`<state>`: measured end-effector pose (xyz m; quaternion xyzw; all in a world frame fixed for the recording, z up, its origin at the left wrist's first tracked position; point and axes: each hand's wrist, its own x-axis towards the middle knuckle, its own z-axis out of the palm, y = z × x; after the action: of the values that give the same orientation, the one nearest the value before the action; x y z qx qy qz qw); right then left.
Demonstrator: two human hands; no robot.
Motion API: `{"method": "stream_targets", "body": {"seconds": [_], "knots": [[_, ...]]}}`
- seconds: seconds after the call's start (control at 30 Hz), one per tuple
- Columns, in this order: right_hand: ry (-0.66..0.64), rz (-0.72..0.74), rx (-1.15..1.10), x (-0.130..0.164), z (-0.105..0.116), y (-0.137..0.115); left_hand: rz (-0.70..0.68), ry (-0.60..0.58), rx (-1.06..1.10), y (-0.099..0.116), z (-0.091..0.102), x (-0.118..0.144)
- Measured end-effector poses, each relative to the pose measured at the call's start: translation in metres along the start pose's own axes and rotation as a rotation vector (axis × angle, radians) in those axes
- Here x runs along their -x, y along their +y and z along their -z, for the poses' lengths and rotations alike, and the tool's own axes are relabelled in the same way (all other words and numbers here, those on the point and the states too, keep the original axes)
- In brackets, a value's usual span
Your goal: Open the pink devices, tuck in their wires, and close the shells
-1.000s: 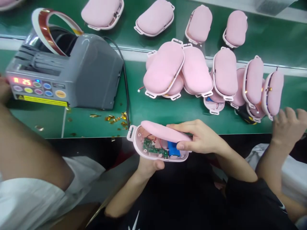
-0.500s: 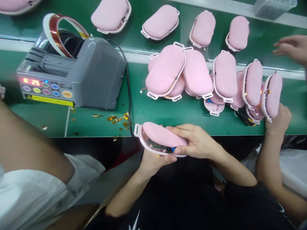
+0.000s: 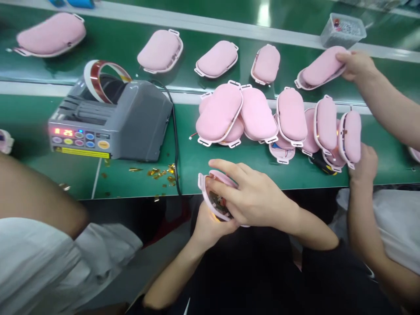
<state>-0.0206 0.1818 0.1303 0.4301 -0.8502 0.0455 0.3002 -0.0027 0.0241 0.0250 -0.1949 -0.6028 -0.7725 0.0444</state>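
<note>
Near the bench's front edge, my left hand [image 3: 208, 227] is closed around the underside of a pink oval electronic device [image 3: 204, 192]. Its pink padded top shell [image 3: 224, 177] is tilted away from the base, exposing a circuit board [image 3: 218, 202]. My right hand [image 3: 254, 197] reaches over from the right, gripping the top shell, with a finger at the gap between the halves. That hand covers much of the device's right side. Beyond my hands lies a stack of similar pink devices [image 3: 219, 111], with white strap loops at their ends.
A grey tape dispenser [image 3: 141, 122] stands left, its black cable [image 3: 176, 153] trailing to the bench edge near bits of gold tape [image 3: 157, 174]. Pink devices [image 3: 160, 50] line the back strip. A co-worker's hand [image 3: 359, 65] holds one beside a clear plastic box [image 3: 343, 30].
My right hand has shifted over the top shell, its fingers now spread further across it and into the gap. The co-worker's hand has taken hold of a back-row device. The view has tilted up.
</note>
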Motion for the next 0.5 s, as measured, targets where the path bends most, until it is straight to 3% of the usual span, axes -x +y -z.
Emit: {"method": "stream_targets", "body": {"seconds": [0.1,0.23,0.5], "knots": [[0.031,0.054,-0.054,-0.001,-0.003,0.005,-0.028,-0.016,0.066,-0.001,0.001,0.002],[0.085,0.078,-0.314,0.007,-0.012,0.014,-0.050,-0.034,0.161,-0.004,0.006,0.005],[0.144,0.013,-0.330,0.021,-0.022,-0.001,0.027,-0.016,0.083,-0.010,0.011,0.005]]}}
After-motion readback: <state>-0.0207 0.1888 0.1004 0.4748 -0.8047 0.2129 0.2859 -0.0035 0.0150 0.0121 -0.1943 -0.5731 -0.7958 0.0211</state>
